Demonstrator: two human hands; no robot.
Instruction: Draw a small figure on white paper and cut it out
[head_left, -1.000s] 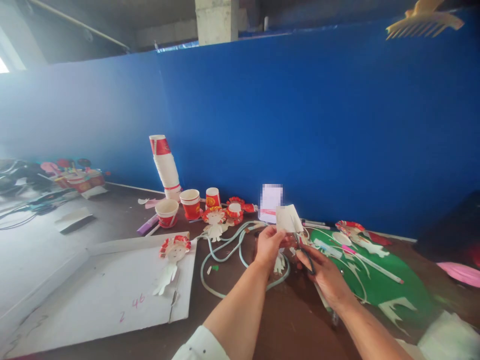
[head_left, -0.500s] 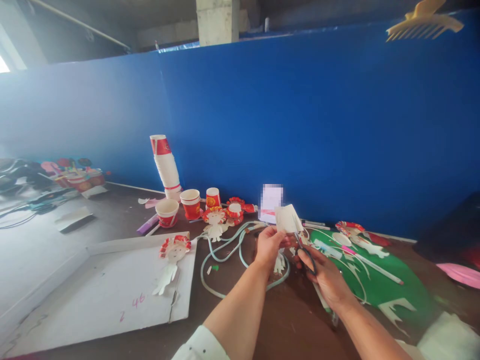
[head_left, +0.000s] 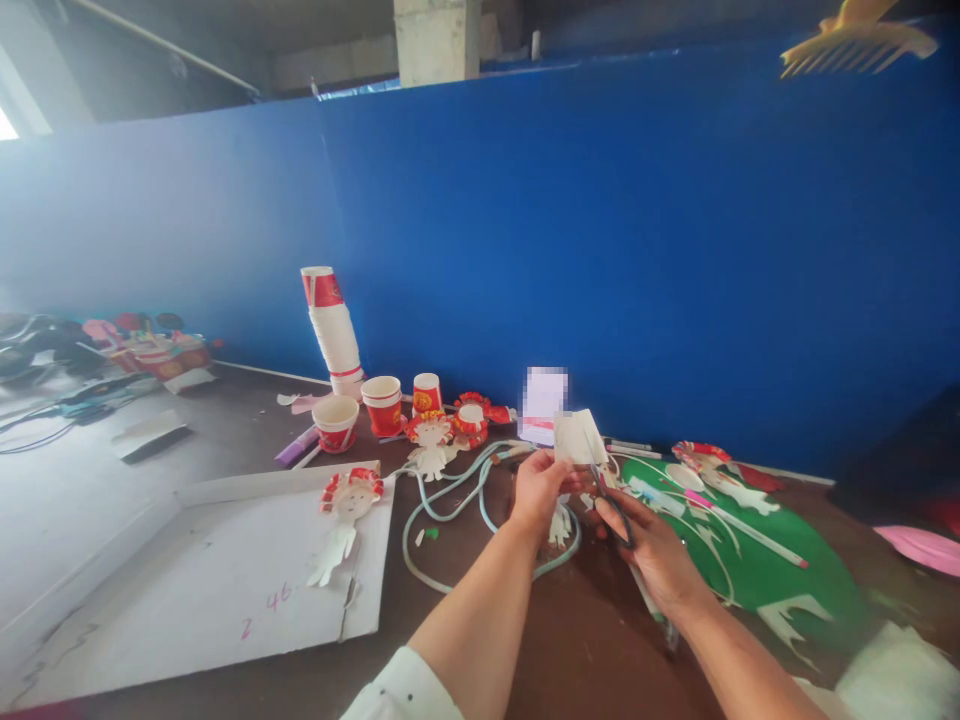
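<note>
Pinched in my left hand (head_left: 541, 488) is a small piece of white paper (head_left: 579, 438), held up above the table. My right hand (head_left: 651, 545) has its fingers through the dark handles of a pair of scissors (head_left: 616, 512). The blades point up and away from me, at the lower right part of the paper; whether they are closed is too small to tell. Below my left hand lies a white paper figure (head_left: 559, 525), partly covered by it. Close by on the left, another paper figure with a red fringe (head_left: 431, 450) lies beside a looped pale cable (head_left: 420, 580).
A white box lid (head_left: 217, 590) with a red-fringed paper figure (head_left: 351, 500) takes up the left. Paper cups (head_left: 335, 424) and a tall cup stack (head_left: 334, 335) stand before the blue partition (head_left: 600, 220). At right, a green sheet (head_left: 787, 550) bears a pink-capped marker (head_left: 746, 530) and scraps.
The view has shifted very slightly. Both hands keep nearly the same place, with the paper and scissors still in them; the paper is turned a little.
</note>
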